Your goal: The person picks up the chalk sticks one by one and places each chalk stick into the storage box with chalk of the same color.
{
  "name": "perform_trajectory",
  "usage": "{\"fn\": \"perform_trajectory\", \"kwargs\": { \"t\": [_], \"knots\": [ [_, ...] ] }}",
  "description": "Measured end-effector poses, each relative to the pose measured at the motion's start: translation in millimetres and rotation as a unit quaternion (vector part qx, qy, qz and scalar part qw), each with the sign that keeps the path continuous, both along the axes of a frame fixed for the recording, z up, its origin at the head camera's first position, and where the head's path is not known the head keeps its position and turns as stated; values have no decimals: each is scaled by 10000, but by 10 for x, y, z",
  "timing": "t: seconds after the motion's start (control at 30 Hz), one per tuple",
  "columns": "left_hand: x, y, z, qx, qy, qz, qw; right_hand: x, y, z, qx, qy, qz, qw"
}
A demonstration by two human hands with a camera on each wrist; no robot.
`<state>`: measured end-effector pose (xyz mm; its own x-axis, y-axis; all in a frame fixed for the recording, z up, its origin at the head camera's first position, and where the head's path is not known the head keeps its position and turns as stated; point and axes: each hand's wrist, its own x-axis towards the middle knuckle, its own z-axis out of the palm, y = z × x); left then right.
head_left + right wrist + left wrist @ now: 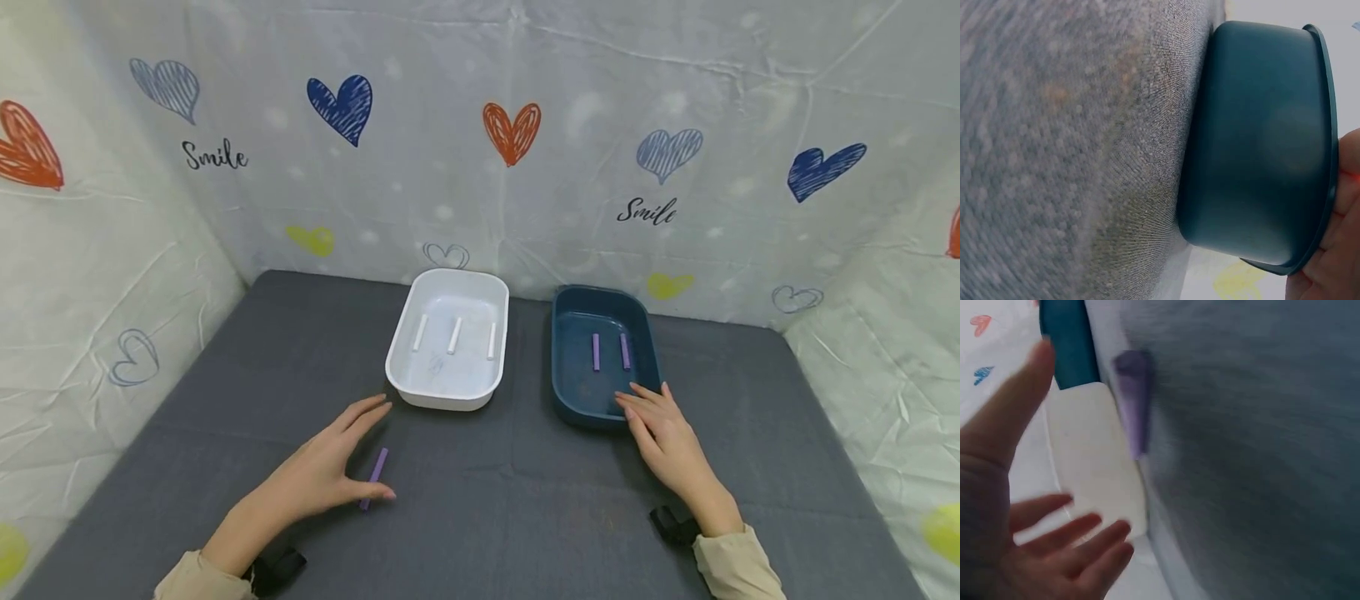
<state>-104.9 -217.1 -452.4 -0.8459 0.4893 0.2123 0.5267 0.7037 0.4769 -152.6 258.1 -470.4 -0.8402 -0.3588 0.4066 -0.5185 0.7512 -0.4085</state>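
a loose purple stick (374, 477) is seen lying on the grey cloth table (510, 508), at about 7 o'clock from the white tray (448, 398). the left hand (330, 467) is spread above and around it, fingers wide and straight, the thumb tip touching or almost touching the stick's near end; nothing is gripped. in the left wrist view the same stick (1134, 400) is shown blurred beside the white tray (1094, 469), with the open palm (1016, 525) to one side.

the right hand (663, 433) is laid with straight, closed-up fingers on the near rim of the dark blue tray (566, 392), at about 5 o'clock of that tray; nothing is held. in the right wrist view only fingertips (1335, 237) are seen against the rim of the blue tray (1260, 144).

two purple sticks (610, 351) are seen lying side by side in the blue tray, and three white sticks (454, 335) in the white tray. the trays are set near each other, white at 9 o'clock of blue, before a backdrop (525, 167) printed with hearts.
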Motion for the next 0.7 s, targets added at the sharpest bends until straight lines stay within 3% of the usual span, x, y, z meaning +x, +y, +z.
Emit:
{"fn": "perform_trajectory", "kwargs": {
  "t": [0.2,0.3,0.47,0.7],
  "knots": [
    [96,-172,-66,-30,-857,-717,9937,3,-8,0,-21,65,2,10000],
    [102,-214,-65,-31,-1036,-953,9900,1,-6,8,-35,66,6,10000],
    [89,-241,-81,131,-693,-1272,9894,2,-5,20,-24,7,3,10000],
    [70,-225,-85,15,-224,-1258,9918,0,1,20,-14,-14,-8,10000]
  ]
}}
